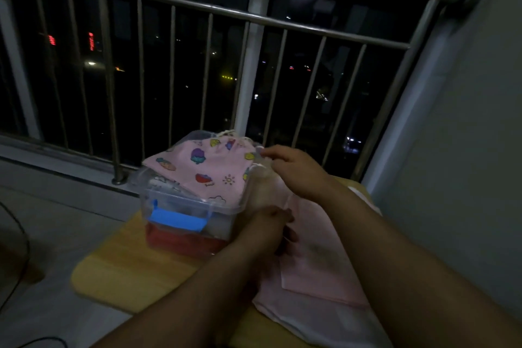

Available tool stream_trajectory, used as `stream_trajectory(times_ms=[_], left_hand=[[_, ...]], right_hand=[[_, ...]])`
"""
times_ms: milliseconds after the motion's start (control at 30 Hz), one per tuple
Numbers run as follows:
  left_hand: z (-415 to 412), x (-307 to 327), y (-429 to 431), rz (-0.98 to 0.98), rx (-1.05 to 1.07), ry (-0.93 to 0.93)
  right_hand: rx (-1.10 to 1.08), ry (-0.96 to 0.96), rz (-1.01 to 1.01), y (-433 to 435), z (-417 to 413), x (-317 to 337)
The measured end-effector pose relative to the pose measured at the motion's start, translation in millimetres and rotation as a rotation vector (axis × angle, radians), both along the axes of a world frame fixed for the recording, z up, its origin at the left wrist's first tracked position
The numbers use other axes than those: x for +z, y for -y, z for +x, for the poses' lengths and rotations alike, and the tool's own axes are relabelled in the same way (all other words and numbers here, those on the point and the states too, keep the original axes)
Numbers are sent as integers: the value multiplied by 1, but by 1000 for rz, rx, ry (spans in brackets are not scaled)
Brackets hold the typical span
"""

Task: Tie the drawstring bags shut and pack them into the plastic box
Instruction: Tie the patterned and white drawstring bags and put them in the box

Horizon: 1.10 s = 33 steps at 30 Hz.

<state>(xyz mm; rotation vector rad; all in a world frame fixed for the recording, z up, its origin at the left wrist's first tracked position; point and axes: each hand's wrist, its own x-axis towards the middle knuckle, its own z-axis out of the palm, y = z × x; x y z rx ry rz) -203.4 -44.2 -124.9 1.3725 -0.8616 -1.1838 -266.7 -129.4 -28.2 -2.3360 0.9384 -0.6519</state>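
A clear plastic box (169, 200) with a blue latch stands on a small wooden table (127, 271); folded cloth, some of it red, shows through its walls. A pink drawstring bag (203, 169) with cartoon prints lies across the box's top, its gathered neck at the far right. My right hand (296, 169) is at that neck, fingers curled at the cord end. My left hand (265, 226) is low beside the box's right wall, gripping the edge of plain pink bags (322, 268) stacked on the table.
A metal railing (254, 70) with vertical bars stands right behind the table, dark night outside. A grey wall (466, 135) rises close on the right. Pale floor and a dark cable (19, 237) lie to the left.
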Motion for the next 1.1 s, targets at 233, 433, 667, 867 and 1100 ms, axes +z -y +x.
stream_trajectory(times_ms=[233, 433, 667, 867, 1100], left_hand=[[4, -7, 11, -54, 87, 110], [2, -16, 16, -107, 100, 552], [-12, -19, 28, 10, 50, 856], [-12, -20, 29, 10, 51, 932], [-26, -23, 23, 85, -124, 1345]], right_hand=[[-216, -72, 13, 4, -117, -64], [-509, -15, 61, 1, -176, -109], [-621, -154, 117, -2, -185, -115], [-714, -64, 249, 6, -186, -113], [-659, -155, 169, -6, -178, -116]])
